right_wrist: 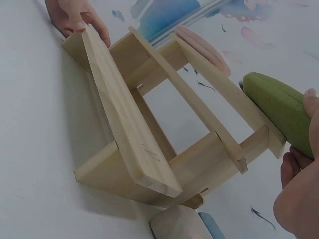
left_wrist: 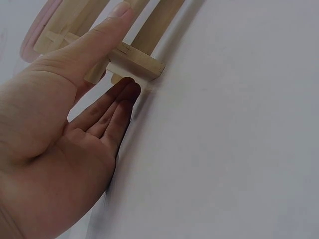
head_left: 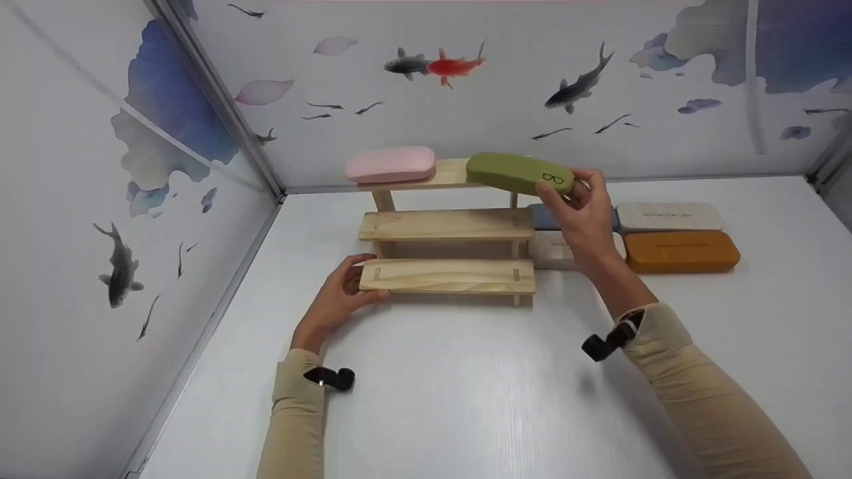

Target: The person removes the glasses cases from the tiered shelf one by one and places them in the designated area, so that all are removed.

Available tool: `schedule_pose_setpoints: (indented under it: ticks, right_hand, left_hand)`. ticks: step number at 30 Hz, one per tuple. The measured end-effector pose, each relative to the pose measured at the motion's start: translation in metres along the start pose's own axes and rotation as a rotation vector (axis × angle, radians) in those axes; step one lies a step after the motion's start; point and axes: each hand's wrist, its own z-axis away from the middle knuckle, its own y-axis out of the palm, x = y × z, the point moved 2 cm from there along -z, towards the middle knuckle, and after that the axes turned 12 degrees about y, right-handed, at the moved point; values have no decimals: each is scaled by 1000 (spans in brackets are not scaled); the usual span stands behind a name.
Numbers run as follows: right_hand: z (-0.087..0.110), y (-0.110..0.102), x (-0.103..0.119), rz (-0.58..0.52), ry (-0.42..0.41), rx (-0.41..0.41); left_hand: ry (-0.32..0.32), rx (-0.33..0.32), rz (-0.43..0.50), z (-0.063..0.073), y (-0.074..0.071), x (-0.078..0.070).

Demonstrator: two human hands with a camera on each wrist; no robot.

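Our right hand pinches the green case at the top right edge of the shelf, a gap from the pink case; our left hand grips its lower left end. Open desk lies in front. We count three boards, six cases.

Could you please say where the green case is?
In the head view, the green case is in the right hand, at the right end of the top shelf, right of the pink case.

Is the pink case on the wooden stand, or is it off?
On: the head view shows the pink case resting on the top shelf, at its left end.
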Motion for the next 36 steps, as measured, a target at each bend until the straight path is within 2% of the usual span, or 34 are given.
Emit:
schedule_pose_setpoints:
  ticks: [14, 18, 25, 29, 36]
  right_hand:
    - [25, -35, -3, -55, 18, -12]
    - [33, -45, -4, -33, 34, -2]
    - [44, -58, -6, -70, 12, 37]
    - [49, -65, -8, -60, 7, 46]
    - [59, -80, -10, -16, 43, 43]
  left_hand:
    - [-8, 0, -1, 0, 0, 0]
    - [-17, -4, 6, 0, 1, 0]
    - [-7, -6, 18, 1, 0, 0]
    - [11, -2, 33, 1, 0, 2]
    - [5, -7, 14, 1, 0, 3]
